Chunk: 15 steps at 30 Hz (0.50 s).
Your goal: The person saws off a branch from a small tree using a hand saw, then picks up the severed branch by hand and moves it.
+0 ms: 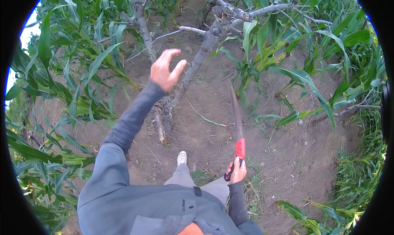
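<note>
My left hand (165, 69) is raised in the air with fingers spread, close to a bare grey tree trunk (196, 62) but apart from it. My right hand (237, 170) is down by my hip, gripping a pruning saw (237, 124) by its red and black handle. The long curved blade points up and away toward the trunk. A cut grey branch stub (215, 30) sits where the trunk forks. My grey sleeves, trousers and one pale shoe (182, 157) show below.
Tall green maize plants (82, 67) crowd the left, right and far side. Bare brown soil (295, 153) lies around the tree, with a fallen stick (159, 126) near the trunk base and dry twigs scattered about.
</note>
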### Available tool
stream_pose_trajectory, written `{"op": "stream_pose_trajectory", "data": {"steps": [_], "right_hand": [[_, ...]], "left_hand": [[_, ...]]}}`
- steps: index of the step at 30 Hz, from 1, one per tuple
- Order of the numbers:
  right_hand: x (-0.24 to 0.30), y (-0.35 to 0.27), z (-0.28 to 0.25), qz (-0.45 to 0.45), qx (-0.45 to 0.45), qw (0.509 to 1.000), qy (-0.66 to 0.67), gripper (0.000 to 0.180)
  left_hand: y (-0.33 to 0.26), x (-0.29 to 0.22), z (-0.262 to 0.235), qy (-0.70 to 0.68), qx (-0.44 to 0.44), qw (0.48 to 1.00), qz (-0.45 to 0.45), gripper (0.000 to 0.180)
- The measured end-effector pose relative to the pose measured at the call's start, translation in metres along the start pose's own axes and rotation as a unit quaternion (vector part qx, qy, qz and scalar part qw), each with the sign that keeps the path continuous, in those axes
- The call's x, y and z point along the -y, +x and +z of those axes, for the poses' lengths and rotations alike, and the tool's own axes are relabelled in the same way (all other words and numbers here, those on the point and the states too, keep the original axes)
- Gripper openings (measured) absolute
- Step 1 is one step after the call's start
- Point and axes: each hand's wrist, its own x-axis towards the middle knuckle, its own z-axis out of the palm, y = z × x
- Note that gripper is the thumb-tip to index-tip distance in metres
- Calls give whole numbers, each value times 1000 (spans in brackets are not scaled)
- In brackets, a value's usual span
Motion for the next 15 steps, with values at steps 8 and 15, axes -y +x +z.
{"op": "stream_pose_trajectory", "data": {"steps": [8, 15], "right_hand": [[-12, 31, 53, 150, 67, 958, 233, 27], [-28, 66, 115, 178, 135, 935, 275, 31]], "left_hand": [[128, 34, 71, 317, 165, 920, 160, 91], [129, 24, 111, 356, 180, 913, 88, 77]]}}
